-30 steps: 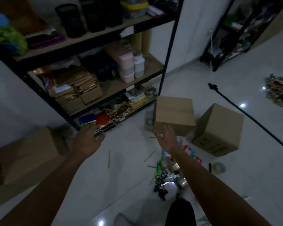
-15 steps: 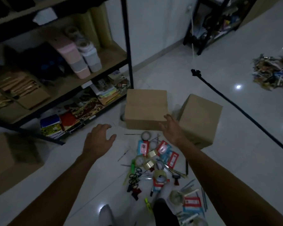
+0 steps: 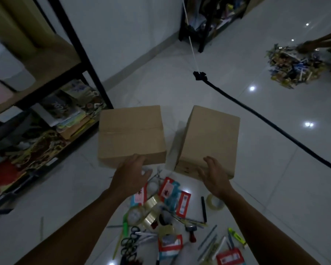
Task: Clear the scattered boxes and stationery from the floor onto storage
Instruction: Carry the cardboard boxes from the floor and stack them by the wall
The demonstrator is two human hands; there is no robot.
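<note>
Left hand (image 3: 131, 174) open, fingertips at the near edge of the left box (image 3: 131, 135). Right hand (image 3: 213, 175) open, against the near face of the right box (image 3: 208, 140). Both boxes on the floor (image 3: 275, 169). Advice: take one box with both hands, palms on opposite sides, clear of the stationery (image 3: 161, 213) below the wrists.

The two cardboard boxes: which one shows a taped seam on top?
The left box, beside the shelf; the right box shows a plain top.

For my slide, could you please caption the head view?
Open hands, left and right, reach for two boxes beyond scattered stationery.
</note>
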